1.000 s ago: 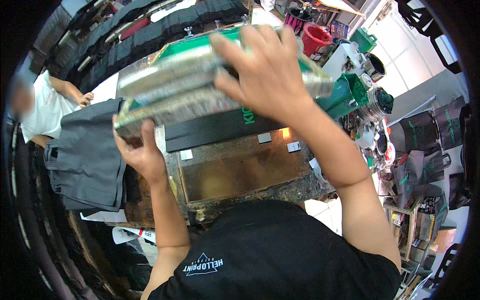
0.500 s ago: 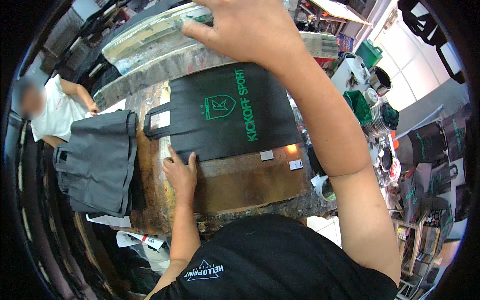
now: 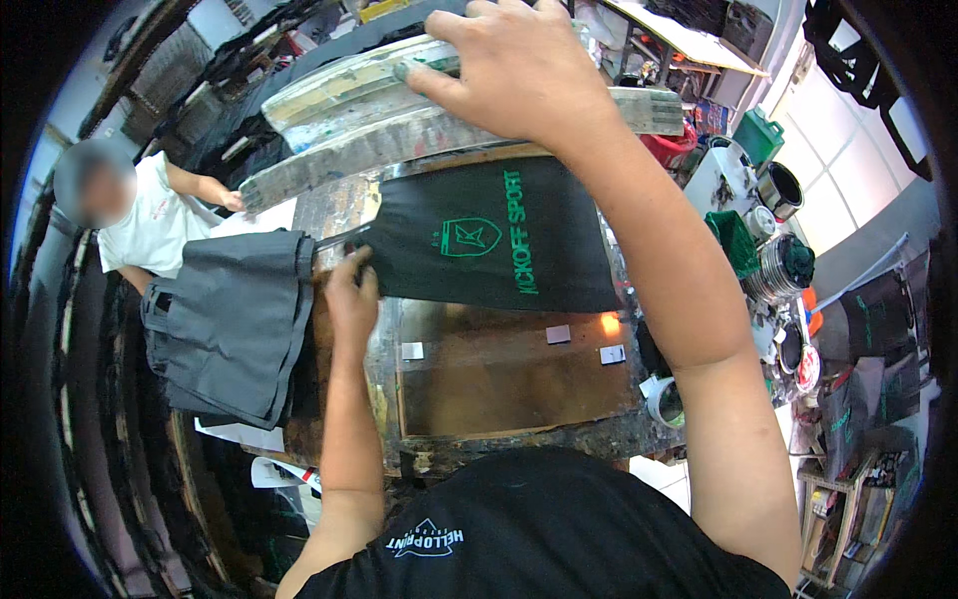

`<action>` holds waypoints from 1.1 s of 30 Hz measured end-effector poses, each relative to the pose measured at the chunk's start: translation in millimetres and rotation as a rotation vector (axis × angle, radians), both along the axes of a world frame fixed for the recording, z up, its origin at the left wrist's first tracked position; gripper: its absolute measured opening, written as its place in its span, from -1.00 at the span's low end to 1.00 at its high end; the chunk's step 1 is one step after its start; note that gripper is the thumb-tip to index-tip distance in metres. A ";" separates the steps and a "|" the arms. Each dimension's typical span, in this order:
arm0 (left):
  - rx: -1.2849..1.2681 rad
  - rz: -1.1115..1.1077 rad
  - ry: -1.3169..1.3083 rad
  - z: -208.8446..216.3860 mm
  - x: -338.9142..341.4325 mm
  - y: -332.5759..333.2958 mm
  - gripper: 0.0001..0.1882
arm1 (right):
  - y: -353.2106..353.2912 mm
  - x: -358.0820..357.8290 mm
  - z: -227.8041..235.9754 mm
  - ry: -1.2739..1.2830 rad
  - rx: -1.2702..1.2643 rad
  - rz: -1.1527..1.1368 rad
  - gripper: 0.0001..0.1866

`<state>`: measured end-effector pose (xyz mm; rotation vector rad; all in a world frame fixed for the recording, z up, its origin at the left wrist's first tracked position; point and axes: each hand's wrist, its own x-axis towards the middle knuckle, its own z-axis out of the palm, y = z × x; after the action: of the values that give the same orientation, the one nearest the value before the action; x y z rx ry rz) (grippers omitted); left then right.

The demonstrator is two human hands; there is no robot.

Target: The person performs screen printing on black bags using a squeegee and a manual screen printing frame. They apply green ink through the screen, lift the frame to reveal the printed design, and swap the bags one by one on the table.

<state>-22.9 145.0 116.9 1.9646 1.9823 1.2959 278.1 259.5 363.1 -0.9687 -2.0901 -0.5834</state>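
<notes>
A flat black tote bag (image 3: 419, 205) with a green crest and green lettering lies skewed over the worktable. My left hand (image 3: 351, 295) pinches it at the handle end, on the left. Its near edge is lifted off a brown board (image 3: 509, 394) bearing several small pale squares. At the far side, my right hand (image 3: 514, 75) grips the edge of a raised, paint-stained screen-printing frame (image 3: 344, 95); the fingertips on its far side are partly hidden.
Left of the board sits a stack of dark bags (image 3: 235, 329); beyond it a person in a white shirt (image 3: 150, 220) reaches toward the frame. Paint cans (image 3: 783, 265), a green container (image 3: 758, 135) and a tape roll (image 3: 667, 401) stand on the right. More printed bags hang at far right.
My left hand has gone from resting open at the bag's corner to pinching it. The bag's near edge has shifted away, baring more board and another pale square. My right hand stays at the frame.
</notes>
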 end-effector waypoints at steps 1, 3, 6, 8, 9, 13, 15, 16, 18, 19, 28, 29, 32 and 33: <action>-0.056 0.051 -0.140 24.1 -6.8 6.5 -0.64 | 3.2 0.1 -3.2 -0.008 0.021 -0.011 -0.47; -0.107 0.110 -0.289 53.9 -47.1 11.7 -0.64 | 8.4 -2.9 -8.1 -0.015 0.062 -0.013 -0.47; -0.031 0.020 -0.466 106.1 -93.0 -5.7 -0.66 | 2.0 -1.4 -4.8 -0.020 0.023 -0.032 -0.44; -0.111 0.152 -0.506 139.5 -123.6 -26.2 -0.65 | -0.4 -2.0 -2.3 -0.023 0.013 -0.024 -0.44; -0.088 0.114 -0.523 144.6 -151.4 -35.0 -0.64 | -0.5 -2.1 -2.2 -0.030 0.013 -0.029 -0.44; -0.097 0.293 -0.585 171.6 -235.4 -71.7 -0.64 | 1.0 0.4 0.5 -0.068 0.009 -0.056 -0.46; -0.044 0.353 -0.551 163.3 -291.4 -91.8 -0.64 | -1.8 -1.1 3.7 -0.060 -0.013 -0.023 -0.47; -0.030 0.390 -0.564 154.4 -324.0 -102.5 -0.63 | -0.1 -2.8 2.2 -0.044 0.000 -0.016 -0.49; -0.008 0.453 -0.590 137.9 -369.3 -119.1 -0.61 | 5.2 -3.9 -1.6 -0.012 0.021 -0.013 -0.54; 0.023 0.505 -0.497 124.2 -385.5 -130.2 -0.56 | 1.1 -4.7 1.6 -0.028 -0.034 -0.027 -0.49; 0.484 0.983 0.478 74.5 -233.6 -194.8 -0.38 | -6.7 -3.0 1.5 -0.024 -0.048 -0.007 -0.48; 0.504 0.872 0.481 68.4 -210.3 -208.3 -0.49 | -7.9 -3.7 2.5 -0.037 -0.043 -0.006 -0.48; -0.028 0.573 0.405 29.6 -209.2 -263.2 -0.47 | -6.6 -3.5 4.3 -0.028 -0.063 0.010 -0.48; -0.107 0.520 0.438 32.4 -199.7 -257.3 -0.43 | -7.3 -2.7 5.2 -0.025 -0.074 0.005 -0.48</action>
<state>-222.6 -112.4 149.3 1.8744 2.8449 0.8335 275.4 252.2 368.3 -1.0014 -2.1491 -0.5215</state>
